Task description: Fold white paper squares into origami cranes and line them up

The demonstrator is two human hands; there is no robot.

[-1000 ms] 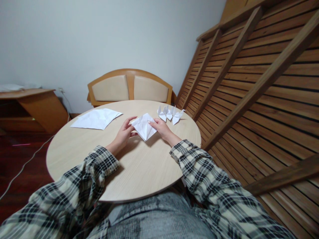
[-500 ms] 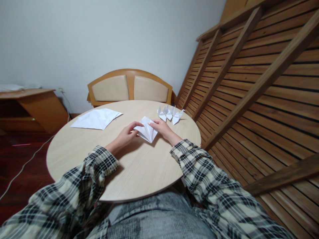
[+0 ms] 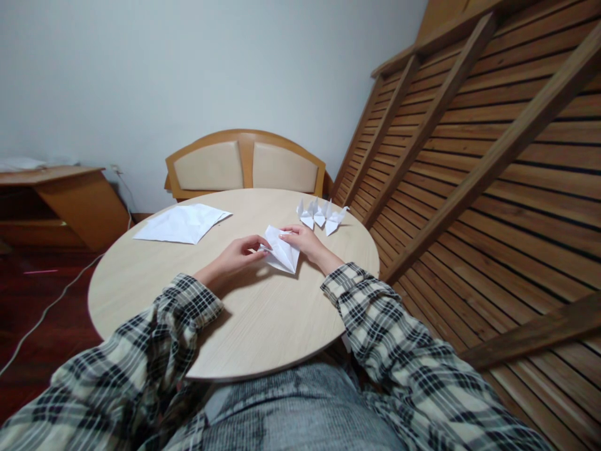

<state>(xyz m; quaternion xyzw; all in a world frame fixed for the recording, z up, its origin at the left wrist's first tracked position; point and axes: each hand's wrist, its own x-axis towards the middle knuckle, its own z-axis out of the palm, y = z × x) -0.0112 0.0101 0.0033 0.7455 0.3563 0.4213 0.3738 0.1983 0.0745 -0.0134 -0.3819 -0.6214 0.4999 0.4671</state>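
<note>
A piece of folded white paper [image 3: 285,255], roughly diamond-shaped with crease lines, is between my two hands over the round table [image 3: 263,332]. My left hand [image 3: 243,252] pinches its left edge with thumb and fingertips. On the upper right side, my right hand [image 3: 305,240] is closed on it, the thumb lying on top and the other fingers mostly hidden beneath. Just beyond my right hand stand 3 white origami cranes [image 3: 333,222], close together.
White paper sheets [image 3: 181,225] lie at the table's left back. A chair or headboard with cream panels [image 3: 284,168] stands behind. To the right leans a slatted wooden frame [image 3: 451,207]. On the left are a wooden desk [image 3: 70,207] and a white cable [image 3: 51,305] on the floor.
The folded paper has turned slightly, its near corner shifting right and toward me. My left hand has moved a little right, its fingers now pinching the left edge. My right hand stays in place.
</note>
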